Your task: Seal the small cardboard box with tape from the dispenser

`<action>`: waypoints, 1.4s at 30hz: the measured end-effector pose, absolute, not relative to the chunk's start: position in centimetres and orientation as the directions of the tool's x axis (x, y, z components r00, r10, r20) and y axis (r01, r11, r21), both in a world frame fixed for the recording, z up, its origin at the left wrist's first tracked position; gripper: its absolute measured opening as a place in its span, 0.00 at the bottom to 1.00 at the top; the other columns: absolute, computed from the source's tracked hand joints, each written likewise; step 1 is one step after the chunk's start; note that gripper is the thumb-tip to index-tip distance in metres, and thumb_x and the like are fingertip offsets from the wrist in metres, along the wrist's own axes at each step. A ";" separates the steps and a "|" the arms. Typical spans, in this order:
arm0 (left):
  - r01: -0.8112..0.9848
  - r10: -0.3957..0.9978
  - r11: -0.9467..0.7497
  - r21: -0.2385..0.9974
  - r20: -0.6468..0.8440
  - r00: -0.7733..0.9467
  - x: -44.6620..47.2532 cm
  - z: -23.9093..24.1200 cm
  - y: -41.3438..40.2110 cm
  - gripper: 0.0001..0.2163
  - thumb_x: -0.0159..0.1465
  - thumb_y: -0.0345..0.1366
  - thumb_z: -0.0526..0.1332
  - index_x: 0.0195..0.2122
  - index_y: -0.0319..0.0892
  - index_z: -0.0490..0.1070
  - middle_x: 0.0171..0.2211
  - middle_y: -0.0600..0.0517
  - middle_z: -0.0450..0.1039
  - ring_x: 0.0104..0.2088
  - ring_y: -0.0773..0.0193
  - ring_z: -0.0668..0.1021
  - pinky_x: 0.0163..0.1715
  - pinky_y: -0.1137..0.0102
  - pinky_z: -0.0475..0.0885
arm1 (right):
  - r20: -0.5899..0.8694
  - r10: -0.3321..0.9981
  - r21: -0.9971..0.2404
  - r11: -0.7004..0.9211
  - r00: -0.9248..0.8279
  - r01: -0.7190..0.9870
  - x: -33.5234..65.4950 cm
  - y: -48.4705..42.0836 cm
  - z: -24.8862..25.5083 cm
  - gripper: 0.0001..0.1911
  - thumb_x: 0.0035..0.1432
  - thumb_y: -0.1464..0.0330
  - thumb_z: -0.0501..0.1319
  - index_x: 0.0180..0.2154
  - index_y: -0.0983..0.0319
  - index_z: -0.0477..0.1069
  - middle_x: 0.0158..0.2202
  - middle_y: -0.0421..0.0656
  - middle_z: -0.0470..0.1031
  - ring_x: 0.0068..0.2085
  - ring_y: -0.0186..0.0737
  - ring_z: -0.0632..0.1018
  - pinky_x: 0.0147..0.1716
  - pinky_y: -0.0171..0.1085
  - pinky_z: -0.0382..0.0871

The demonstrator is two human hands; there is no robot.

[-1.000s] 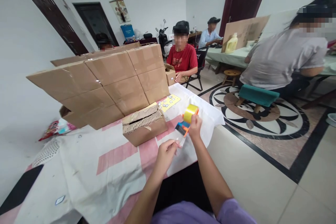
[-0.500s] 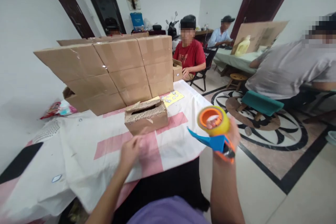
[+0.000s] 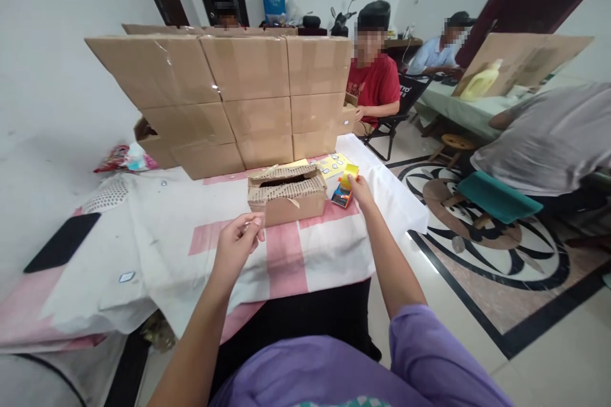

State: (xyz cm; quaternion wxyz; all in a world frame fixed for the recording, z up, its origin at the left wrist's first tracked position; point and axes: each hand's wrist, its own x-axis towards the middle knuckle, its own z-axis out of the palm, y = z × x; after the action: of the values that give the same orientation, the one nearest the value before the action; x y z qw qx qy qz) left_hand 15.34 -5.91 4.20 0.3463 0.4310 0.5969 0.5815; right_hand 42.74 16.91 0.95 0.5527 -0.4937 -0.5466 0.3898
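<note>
A tape dispenser [image 3: 342, 196] with a yellow tape roll, blue and orange parts, is at the right end of the small cardboard box [image 3: 293, 206]. My right hand [image 3: 363, 193] is closed around the roll side of it, low over the tablecloth. In front of the box's left corner, my left hand [image 3: 240, 238] has thumb and fingers pinched together. A thin see-through strip, seemingly clear tape, shows faintly at its fingertips. The box has ragged, printed top flaps with a dark gap between them, and a small loose bit sticks up on its front.
Behind the box rises a wall of stacked cardboard cartons [image 3: 252, 102]. A yellow printed sheet [image 3: 334, 165] lies beside it. A black flat object [image 3: 62, 241] rests on the left of the tablecloth [image 3: 162, 235]. A person in red [image 3: 375, 86] sits beyond; others sit further off.
My right hand has brought the tape dispenser from above the table's right edge down and forward beside the box. My left hand stays pinched near the box. The view has shifted.
</note>
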 end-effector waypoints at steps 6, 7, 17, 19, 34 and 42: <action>0.134 0.953 -0.056 0.989 0.093 -0.289 17.8 3.6 -4.4 0.15 0.65 0.47 0.63 0.44 0.41 0.77 0.22 0.56 0.71 0.19 0.70 0.69 0.20 0.74 0.62 | 0.482 0.857 -0.828 0.514 -0.181 0.225 39.2 9.4 3.9 0.14 0.59 0.56 0.67 0.42 0.58 0.79 0.50 0.48 0.77 0.52 0.48 0.76 0.51 0.46 0.70; 0.145 0.959 -0.062 0.988 0.100 -0.266 18.6 3.4 -4.2 0.15 0.65 0.47 0.62 0.45 0.41 0.77 0.22 0.55 0.72 0.21 0.69 0.71 0.21 0.74 0.64 | 0.522 0.786 -0.769 0.601 -0.331 0.216 37.8 8.2 4.5 0.11 0.60 0.58 0.67 0.39 0.57 0.79 0.49 0.47 0.77 0.52 0.48 0.76 0.53 0.46 0.69; 0.508 0.943 0.167 0.845 0.014 -0.333 17.6 -0.4 -5.6 0.14 0.65 0.46 0.58 0.37 0.42 0.78 0.23 0.50 0.77 0.27 0.57 0.79 0.33 0.65 0.70 | 0.682 0.659 -0.639 0.748 -0.316 0.180 38.3 10.0 13.4 0.11 0.62 0.59 0.67 0.31 0.59 0.79 0.41 0.41 0.71 0.49 0.45 0.74 0.56 0.49 0.64; 0.634 0.911 0.071 0.770 0.210 -0.356 16.5 1.6 -4.7 0.16 0.67 0.47 0.56 0.45 0.43 0.77 0.38 0.46 0.82 0.41 0.53 0.81 0.45 0.62 0.70 | 0.624 0.679 -0.697 0.707 -0.387 0.118 38.4 10.8 14.8 0.16 0.59 0.54 0.69 0.30 0.60 0.79 0.41 0.41 0.71 0.48 0.44 0.74 0.54 0.46 0.65; 0.980 0.962 -0.099 0.175 0.268 0.050 13.3 7.0 3.0 0.20 0.72 0.50 0.54 0.52 0.43 0.75 0.52 0.43 0.79 0.58 0.44 0.71 0.52 0.50 0.60 | 0.152 0.721 -0.947 0.302 -0.676 0.110 33.7 15.7 12.3 0.19 0.49 0.52 0.71 0.27 0.62 0.75 0.28 0.38 0.71 0.34 0.36 0.69 0.36 0.36 0.60; 0.984 0.841 -0.162 0.079 0.533 0.096 12.7 4.6 1.8 0.28 0.68 0.53 0.60 0.63 0.41 0.68 0.56 0.40 0.76 0.57 0.42 0.71 0.52 0.51 0.59 | 0.286 0.574 -0.927 0.368 -0.768 -0.070 34.7 14.2 15.7 0.17 0.54 0.55 0.72 0.28 0.62 0.75 0.45 0.44 0.74 0.45 0.40 0.73 0.45 0.37 0.64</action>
State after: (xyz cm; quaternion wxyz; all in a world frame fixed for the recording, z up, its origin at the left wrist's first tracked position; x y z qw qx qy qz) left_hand 12.69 1.83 4.56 -0.1510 0.7247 0.6295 0.2363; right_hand 34.74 14.19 15.66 0.2993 -0.1632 -0.7710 0.5378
